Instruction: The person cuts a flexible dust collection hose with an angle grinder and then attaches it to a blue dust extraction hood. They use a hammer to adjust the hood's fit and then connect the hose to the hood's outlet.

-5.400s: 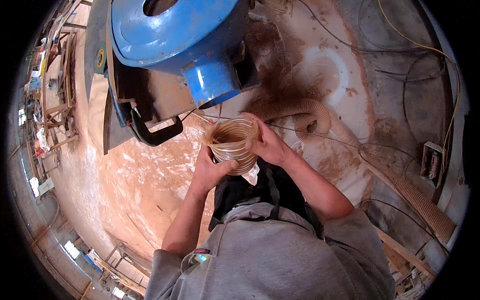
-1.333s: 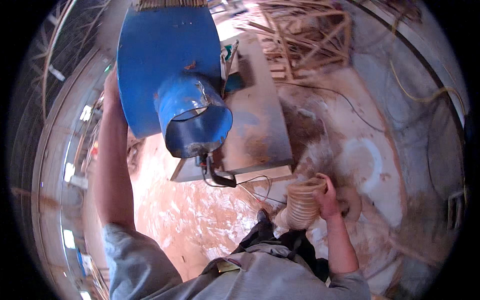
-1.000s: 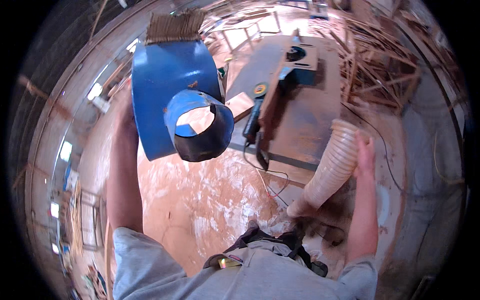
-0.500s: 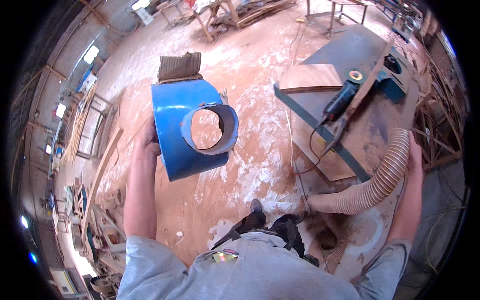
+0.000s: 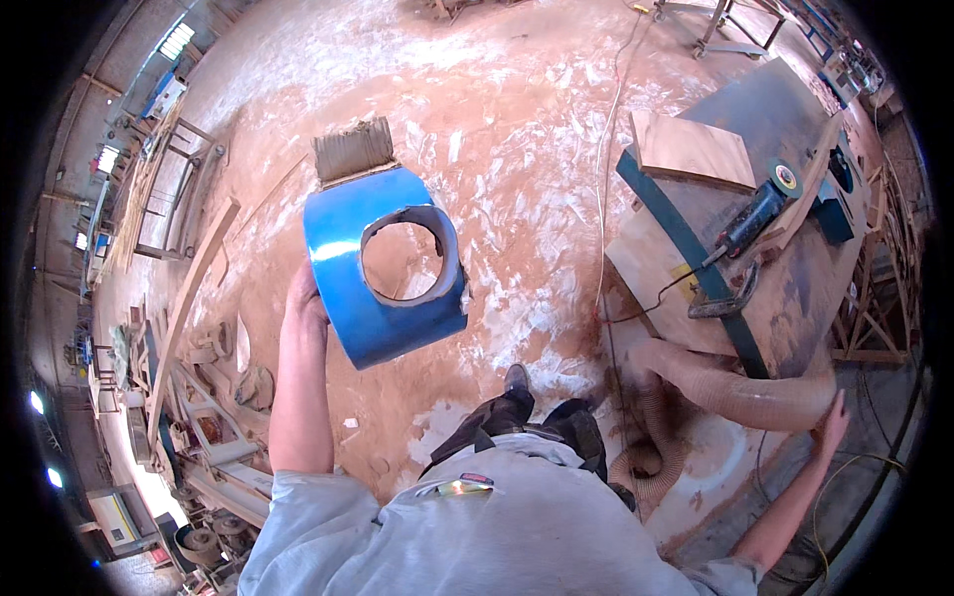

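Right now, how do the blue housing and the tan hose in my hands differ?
Surface: the blue housing is smooth and glossy, while the tan hose is ribbed and dull.
Shape: the blue housing is short and drum-like, with a round opening in view; the tan hose is long and bent.
Hold: the left hand has the blue housing, the right hand the tan hose's end.
Shared: each is held in one hand.

Grey short-sleeved shirt (image 5: 467, 541), dark trousers (image 5: 480, 424), dark shoe (image 5: 517, 378)

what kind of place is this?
Likely a woodworking shop: a power tool and a wooden board lie on the table at right, and a long plank shows at left.
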`<state>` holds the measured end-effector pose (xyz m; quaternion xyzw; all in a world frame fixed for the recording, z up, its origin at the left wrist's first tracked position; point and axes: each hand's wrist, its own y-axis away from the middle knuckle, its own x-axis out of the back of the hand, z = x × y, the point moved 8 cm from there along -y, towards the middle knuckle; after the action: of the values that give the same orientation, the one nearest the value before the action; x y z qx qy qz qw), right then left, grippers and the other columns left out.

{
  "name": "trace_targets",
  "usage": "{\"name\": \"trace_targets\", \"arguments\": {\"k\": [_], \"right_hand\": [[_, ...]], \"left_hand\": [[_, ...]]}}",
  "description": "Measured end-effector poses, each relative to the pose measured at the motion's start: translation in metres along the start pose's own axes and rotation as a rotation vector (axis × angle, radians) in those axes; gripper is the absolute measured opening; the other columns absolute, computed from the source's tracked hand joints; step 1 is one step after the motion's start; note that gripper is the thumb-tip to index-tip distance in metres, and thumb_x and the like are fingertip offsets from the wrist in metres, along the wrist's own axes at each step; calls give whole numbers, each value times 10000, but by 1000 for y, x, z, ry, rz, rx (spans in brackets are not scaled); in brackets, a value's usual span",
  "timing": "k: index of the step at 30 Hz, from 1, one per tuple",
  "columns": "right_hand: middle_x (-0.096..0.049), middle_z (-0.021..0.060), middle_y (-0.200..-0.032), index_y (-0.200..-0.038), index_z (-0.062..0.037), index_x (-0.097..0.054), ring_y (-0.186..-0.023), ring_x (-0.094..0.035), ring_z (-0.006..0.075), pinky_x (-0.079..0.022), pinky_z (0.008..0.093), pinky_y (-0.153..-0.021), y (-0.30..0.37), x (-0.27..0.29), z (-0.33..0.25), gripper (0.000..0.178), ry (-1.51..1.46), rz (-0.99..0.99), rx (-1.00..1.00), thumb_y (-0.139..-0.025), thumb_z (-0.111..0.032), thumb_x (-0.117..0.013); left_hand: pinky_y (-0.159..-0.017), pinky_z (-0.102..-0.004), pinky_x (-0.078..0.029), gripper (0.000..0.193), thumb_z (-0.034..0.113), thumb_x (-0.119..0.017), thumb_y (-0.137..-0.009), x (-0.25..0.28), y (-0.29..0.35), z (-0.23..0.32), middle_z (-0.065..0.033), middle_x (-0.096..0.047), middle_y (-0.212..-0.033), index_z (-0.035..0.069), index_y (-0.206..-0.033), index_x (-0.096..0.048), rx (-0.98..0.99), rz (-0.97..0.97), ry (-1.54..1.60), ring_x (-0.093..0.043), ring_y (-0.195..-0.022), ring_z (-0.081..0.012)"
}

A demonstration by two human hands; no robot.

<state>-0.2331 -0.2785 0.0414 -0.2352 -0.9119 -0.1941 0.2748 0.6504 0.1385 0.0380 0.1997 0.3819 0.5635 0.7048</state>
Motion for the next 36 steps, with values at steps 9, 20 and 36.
{"name": "trace_targets", "arguments": {"k": [9,20,36], "right_hand": [[-519,91,-910,-1334,-107,-460,-736,-534,229,-499,416,-597,42,-56,241,572,27,10,-351,-925,-482,-594],[-502,97,-757,-1093,-74,-528,-496,-479,226,-387,392,-385,127,-148,295,514,-427,68,-691,-919,-557,-564],[-641,135,-962,-1139,1,-585,-703,-633,339,-552,478,-528,299,-314,236,554,-7,45,-792,-910,-503,-584]], "left_hand": [[-755,-368,-611,234,194,-536,-1002,-28,-93,-21,-123,-706,-1044,22,-1130,-630,16,-259,12,-698,-867,-220],[-1146,-547,-288,622,514,-346,-1028,-39,-210,17,-123,-362,-1545,82,-1474,-381,-33,62,-56,-376,-1388,-358],[-1166,-537,-246,635,490,-428,-1016,-148,-465,89,-132,-337,-1556,59,-1477,-352,158,-154,6,-337,-1410,-344]]}}
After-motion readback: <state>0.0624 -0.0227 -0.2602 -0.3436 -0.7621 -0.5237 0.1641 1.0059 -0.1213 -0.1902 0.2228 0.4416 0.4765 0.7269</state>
